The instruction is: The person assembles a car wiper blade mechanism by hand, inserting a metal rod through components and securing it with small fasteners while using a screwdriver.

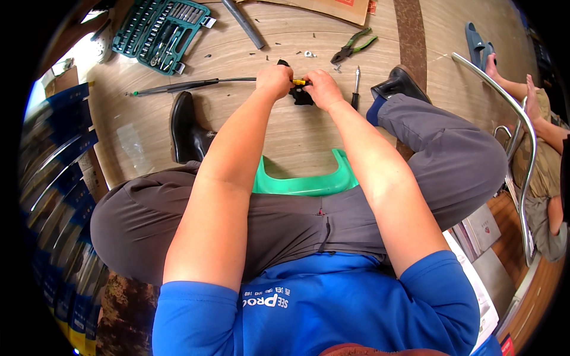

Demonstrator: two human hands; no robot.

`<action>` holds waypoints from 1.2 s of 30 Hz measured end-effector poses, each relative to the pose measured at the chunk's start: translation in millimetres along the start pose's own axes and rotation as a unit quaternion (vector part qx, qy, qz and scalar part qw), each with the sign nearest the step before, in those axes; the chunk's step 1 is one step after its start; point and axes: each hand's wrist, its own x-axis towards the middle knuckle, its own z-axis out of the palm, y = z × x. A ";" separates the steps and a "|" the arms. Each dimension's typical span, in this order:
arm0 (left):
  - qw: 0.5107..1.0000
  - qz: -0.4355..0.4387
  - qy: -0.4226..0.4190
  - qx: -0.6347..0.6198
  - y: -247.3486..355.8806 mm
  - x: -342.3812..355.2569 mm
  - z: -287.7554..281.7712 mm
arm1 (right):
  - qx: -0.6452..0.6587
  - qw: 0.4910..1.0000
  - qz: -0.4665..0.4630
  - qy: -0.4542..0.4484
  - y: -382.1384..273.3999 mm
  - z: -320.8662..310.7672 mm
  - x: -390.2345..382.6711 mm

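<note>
My left hand (275,81) is closed on a thin black cable (236,79) that runs off to the left over the floor. From the left fingers sticks out a small yellow piece (298,82), its far end pinched by my right hand (323,89). Just below it lies a black part (301,97), irregular in outline and partly covered by my hands. Leftward, the cable enters a thicker black sleeve (184,86) with a green tip (136,93). The fingertips largely hide how the yellow piece and cable join. To the right of my right hand stands a screwdriver (355,95) with a dark handle.
Green-handled pliers (350,47), a small metal nut (309,54) and loose screws lie beyond my hands. An open green socket set (160,35) and a grey tube (243,24) are farther left. A green plastic piece (306,185) sits between my legs. Someone's bare feet (530,95) show beside a metal frame (504,95).
</note>
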 end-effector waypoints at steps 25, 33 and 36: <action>0.986 0.112 0.102 0.063 -12.3 9.4 23.5 | 0.003 0.998 0.049 0.048 10.0 1.3 -1.7; 0.982 0.139 0.091 0.085 -13.8 4.0 27.6 | 0.000 0.998 0.062 0.032 10.5 1.5 0.9; 0.981 0.141 0.108 0.073 -14.6 0.5 30.4 | -0.006 0.997 0.063 0.032 8.6 1.4 -1.1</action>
